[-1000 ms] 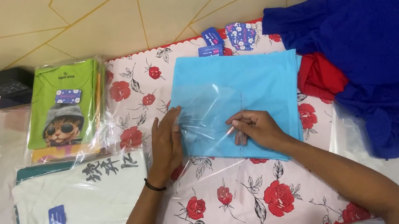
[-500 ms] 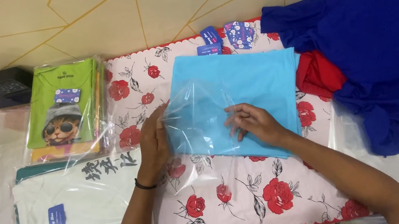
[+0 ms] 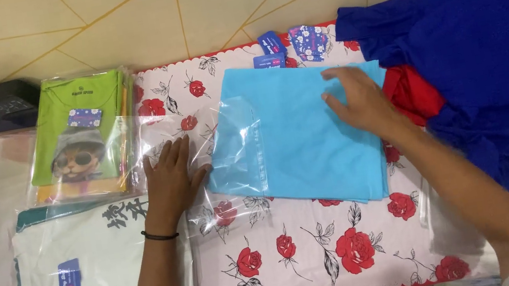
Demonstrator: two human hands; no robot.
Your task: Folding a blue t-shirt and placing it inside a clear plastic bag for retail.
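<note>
Head view: left hand [image 3: 168, 177] is lying flat, fingers spread wide, pressing the mouth of a clear plastic bag [image 3: 237, 140] against the rose-print cloth [image 3: 299, 251]. Right hand [image 3: 360, 102] is resting open-palmed on the folded light-blue garment [image 3: 308, 138], fingers loosely extended, holding nothing pinched. The garment is lying mid-cloth with its left edge under the clear film. Judging by this, the bagging step is under way; sliding the garment further in calls for keeping the bag pinned. A bagged green shirt [image 3: 79, 133] is sitting to the left, a blue fabric heap [image 3: 485, 52] to the right.
</note>
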